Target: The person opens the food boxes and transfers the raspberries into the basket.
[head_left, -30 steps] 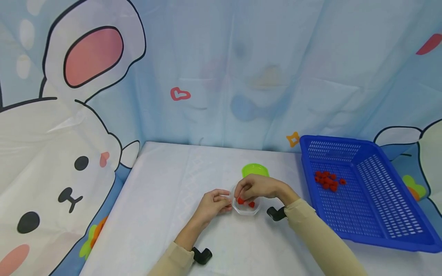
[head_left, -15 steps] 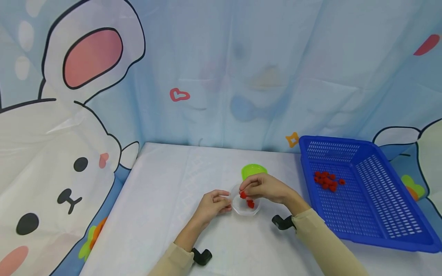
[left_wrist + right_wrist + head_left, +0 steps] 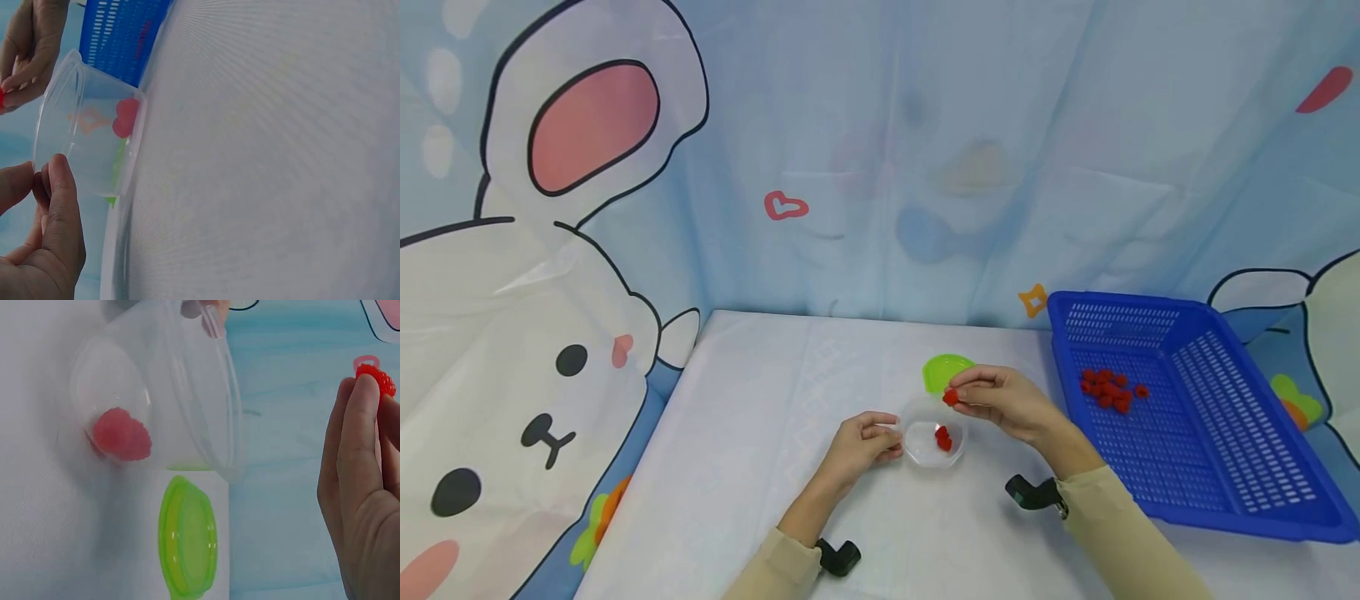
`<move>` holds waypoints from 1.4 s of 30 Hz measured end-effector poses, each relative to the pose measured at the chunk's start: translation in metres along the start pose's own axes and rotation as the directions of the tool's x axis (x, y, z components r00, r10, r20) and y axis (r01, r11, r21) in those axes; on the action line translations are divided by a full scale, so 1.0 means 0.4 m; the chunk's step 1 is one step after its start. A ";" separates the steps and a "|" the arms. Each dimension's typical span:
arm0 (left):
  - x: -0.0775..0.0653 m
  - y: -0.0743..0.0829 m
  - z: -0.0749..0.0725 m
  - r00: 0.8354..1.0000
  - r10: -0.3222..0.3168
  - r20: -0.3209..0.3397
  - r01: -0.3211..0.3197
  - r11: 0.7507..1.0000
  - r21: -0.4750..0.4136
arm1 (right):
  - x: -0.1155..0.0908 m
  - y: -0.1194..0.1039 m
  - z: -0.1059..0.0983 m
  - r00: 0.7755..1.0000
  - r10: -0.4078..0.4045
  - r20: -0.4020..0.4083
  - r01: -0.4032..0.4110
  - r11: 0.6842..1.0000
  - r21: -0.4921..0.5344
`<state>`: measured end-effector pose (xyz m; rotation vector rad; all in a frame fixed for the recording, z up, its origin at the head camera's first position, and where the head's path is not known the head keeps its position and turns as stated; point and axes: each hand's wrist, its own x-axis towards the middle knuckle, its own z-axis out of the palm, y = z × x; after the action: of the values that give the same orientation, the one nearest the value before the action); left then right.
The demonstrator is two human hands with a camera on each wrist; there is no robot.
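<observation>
My right hand (image 3: 1003, 402) pinches a red raspberry (image 3: 377, 379) between thumb and fingertips, raised above the far right side of a clear plastic bowl (image 3: 921, 457). Inside the bowl, a couple of raspberries (image 3: 943, 438) lie close together on the right of its floor; in the right wrist view they show through the wall. My left hand (image 3: 863, 446) is at the bowl's left side, thumb and fingertips pinching its rim, as the left wrist view shows. The bowl stands upright on the white-covered table.
A bright green lid (image 3: 942, 371) lies just behind the bowl, partly covered by my right hand in the head view. To the right stands a blue perforated basket (image 3: 1187, 492) with a cluster of raspberries (image 3: 1108, 390) in it. A cartoon-printed curtain (image 3: 850, 125) hangs behind the table.
My right hand has risen out of the bowl with a raspberry and moved to the right, uncovering the bowl's inside. The left hand has stayed at the rim.
</observation>
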<state>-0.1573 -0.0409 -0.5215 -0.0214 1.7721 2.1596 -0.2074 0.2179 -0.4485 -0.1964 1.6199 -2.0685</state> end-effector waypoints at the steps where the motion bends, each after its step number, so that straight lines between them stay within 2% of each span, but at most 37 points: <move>1: 0.000 0.000 0.000 1.000 0.002 0.002 -0.002 1.000 0.000 | -0.004 -0.003 0.000 1.000 -0.012 -0.008 0.012 1.000 0.016; 7: -0.002 0.004 0.000 1.000 0.002 0.004 -0.002 1.000 -0.007 | -0.038 -0.028 -0.011 0.993 -0.094 -0.078 0.099 0.994 0.055; 10: -0.005 0.006 0.001 1.000 0.007 0.005 -0.007 1.000 -0.004 | -0.060 -0.049 -0.024 0.985 -0.133 -0.106 0.145 0.983 0.112; 15: -0.002 0.006 -0.001 1.000 0.003 0.006 -0.003 1.000 0.004 | -0.107 -0.102 -0.051 0.970 -0.202 -0.133 0.225 0.955 0.194; 20: 0.002 0.005 -0.003 1.000 0.006 0.006 -0.006 1.000 0.000 | -0.150 -0.160 -0.088 0.962 -0.221 -0.161 0.251 0.948 0.196; 25: 0.003 0.003 -0.003 1.000 -0.001 0.008 0.001 1.000 -0.005 | -0.179 -0.192 -0.157 0.961 -0.199 -0.191 0.237 0.950 0.203; 31: 0.005 -0.002 -0.004 1.000 -0.006 0.010 0.006 1.000 -0.007 | -0.197 -0.199 -0.279 0.957 -0.148 -0.250 0.223 0.927 0.303; 37: 0.006 -0.002 -0.005 1.000 -0.011 0.008 0.011 1.000 -0.010 | -0.203 -0.169 -0.410 0.933 -0.052 -0.357 0.186 0.916 0.354; 42: 0.002 0.000 -0.006 1.000 -0.012 0.007 0.012 1.000 0.000 | -0.215 -0.134 -0.486 0.913 0.033 -0.406 0.149 0.900 0.409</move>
<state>-0.1588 -0.0430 -0.5222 -0.0251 1.7638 2.1485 -0.2282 0.4356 -0.4363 0.3680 1.3177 -2.5827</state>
